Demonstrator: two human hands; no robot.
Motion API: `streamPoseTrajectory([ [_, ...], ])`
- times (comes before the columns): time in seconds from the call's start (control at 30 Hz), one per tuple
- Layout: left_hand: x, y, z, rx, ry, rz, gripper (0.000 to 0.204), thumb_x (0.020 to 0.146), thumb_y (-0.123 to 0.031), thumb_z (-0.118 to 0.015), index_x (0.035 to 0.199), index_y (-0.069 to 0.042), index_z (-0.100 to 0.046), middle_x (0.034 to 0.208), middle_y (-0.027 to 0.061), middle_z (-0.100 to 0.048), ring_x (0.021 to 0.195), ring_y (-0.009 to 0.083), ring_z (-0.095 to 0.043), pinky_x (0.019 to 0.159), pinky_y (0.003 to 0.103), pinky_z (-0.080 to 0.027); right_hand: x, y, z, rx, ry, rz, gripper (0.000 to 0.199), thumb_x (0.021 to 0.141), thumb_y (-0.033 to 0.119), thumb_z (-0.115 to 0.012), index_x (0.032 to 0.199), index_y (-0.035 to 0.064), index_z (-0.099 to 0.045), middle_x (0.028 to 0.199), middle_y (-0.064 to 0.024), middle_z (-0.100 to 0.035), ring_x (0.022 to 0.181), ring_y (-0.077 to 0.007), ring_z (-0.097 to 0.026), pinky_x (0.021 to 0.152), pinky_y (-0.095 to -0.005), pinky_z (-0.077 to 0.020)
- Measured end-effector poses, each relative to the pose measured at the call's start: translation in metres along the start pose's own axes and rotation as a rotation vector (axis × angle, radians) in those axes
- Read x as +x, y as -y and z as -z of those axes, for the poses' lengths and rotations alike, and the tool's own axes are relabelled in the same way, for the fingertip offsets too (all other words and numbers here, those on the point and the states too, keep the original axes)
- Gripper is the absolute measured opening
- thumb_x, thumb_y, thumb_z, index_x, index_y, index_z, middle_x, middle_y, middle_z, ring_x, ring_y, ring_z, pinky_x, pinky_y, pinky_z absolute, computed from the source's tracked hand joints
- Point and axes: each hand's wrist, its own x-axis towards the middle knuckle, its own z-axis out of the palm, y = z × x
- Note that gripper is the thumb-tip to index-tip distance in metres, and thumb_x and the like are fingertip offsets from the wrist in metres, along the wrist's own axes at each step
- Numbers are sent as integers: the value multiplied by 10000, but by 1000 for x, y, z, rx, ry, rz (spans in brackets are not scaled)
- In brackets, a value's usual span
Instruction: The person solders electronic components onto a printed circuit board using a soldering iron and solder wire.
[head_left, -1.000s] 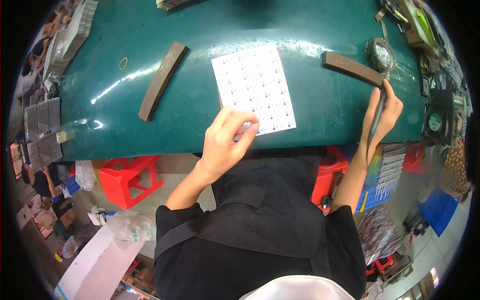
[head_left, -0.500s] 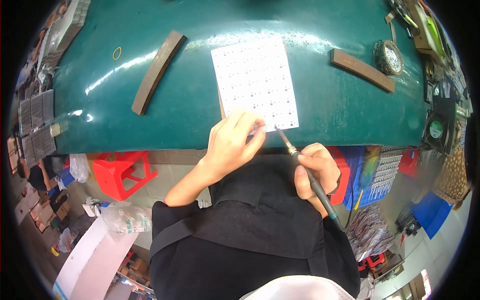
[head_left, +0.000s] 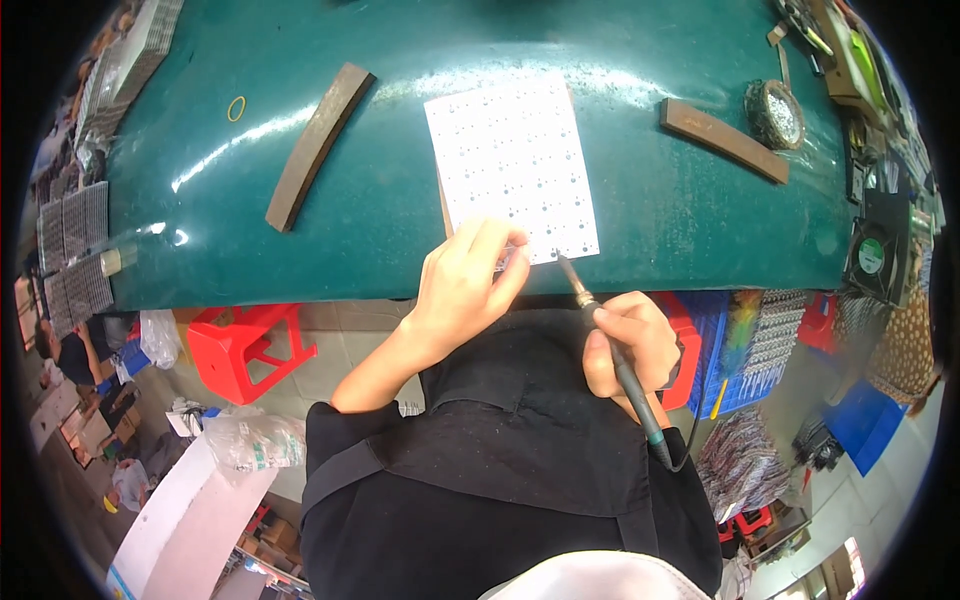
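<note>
Pinning the near edge of a white rectangular panel dotted with rows of small spots (head_left: 513,165), the left hand (head_left: 468,280) lies with its fingers curled down onto the sheet's lower left corner, probably so the thin panel cannot slide while it is worked on. Its grip is closed only as far as a flat press; whether something small is pinched under the fingertips cannot be told. The right hand (head_left: 628,340) is wrapped firmly round a slim pen-shaped soldering iron with a dark handle and green end (head_left: 612,355), held like a pencil and slanted so that the metal tip meets the panel at its lower right corner, just beside the left fingertips. That low, angled hold looks suited to fine, steady tip work near the body.

The panel lies flat on a dark green bench (head_left: 380,220), close to its front edge and straight ahead of the person, within easy reach of both hands. Two brown flat bars rest on the bench well apart from the panel: a longer slanted one to the left (head_left: 318,145) and a shorter one to the right (head_left: 722,140). Beside the right bar stands a small round tin of tangled metal wool (head_left: 775,113), probably placed there for wiping the tip. A yellow rubber band (head_left: 236,108) lies farther left. Off the right end sits a small black square fan (head_left: 875,258), and a red plastic stool (head_left: 245,345) stands below the bench.
</note>
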Motion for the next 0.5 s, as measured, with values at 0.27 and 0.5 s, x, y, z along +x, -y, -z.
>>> streamPoseTrajectory([
  [0.27, 0, 2, -2, 10, -2, 16, 134, 831, -46, -678, 930, -58, -589, 848, 92, -583, 690, 247, -646, 596, 349, -525, 2, -4, -10, 30, 26, -127, 164, 696, -39, -657, 854, -43, -612, 628, -108, -591, 522, -229, -603, 486, -302, -483],
  [0.5, 0, 3, -3, 28, -5, -6, 143, 822, -43, -680, 934, -54, -592, 849, 94, -590, 693, 258, -648, 594, 352, -527, 6, -3, -13, -34, 62, -56, 174, 685, -34, -654, 855, -38, -618, 622, -98, -578, 515, -224, -594, 484, -300, -481],
])
